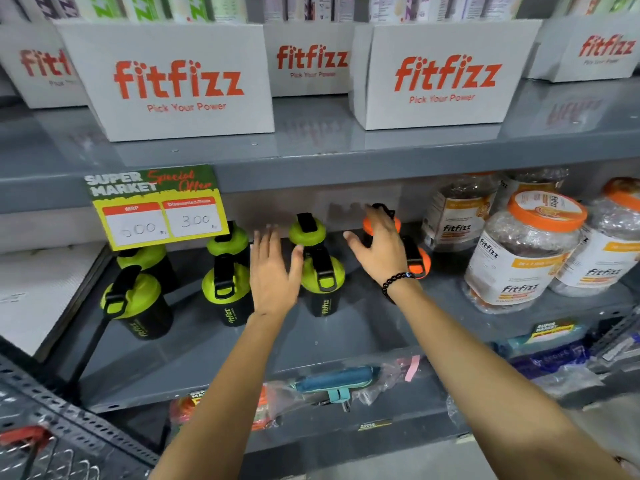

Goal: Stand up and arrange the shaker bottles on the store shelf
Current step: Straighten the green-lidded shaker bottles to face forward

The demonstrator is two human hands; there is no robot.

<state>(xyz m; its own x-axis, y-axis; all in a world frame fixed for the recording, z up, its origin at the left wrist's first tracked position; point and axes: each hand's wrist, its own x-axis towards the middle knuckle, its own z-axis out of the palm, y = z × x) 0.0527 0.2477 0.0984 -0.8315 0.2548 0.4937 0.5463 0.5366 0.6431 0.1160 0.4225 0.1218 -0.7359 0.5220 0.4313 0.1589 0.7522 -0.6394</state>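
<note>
Two open hands reach among upright shaker bottles on a grey store shelf (346,327).

From the left: three pairs of green-lidded shaker bottles (136,299) stand front-and-back beneath a price card (156,207) at 10 o'clock. The left hand (275,271), fingers spread and holding nothing, hovers between the middle green bottle (227,289) at its 9 o'clock and the right green bottle (322,280) at its 3 o'clock. The right hand (381,247), open, wearing a bead bracelet (396,282), covers two orange-lidded bottles (420,261); contact is unclear. Wrapped jars (519,254) stand at 3 o'clock; white boxes (173,81) line the upper shelf at 12 o'clock.
</note>
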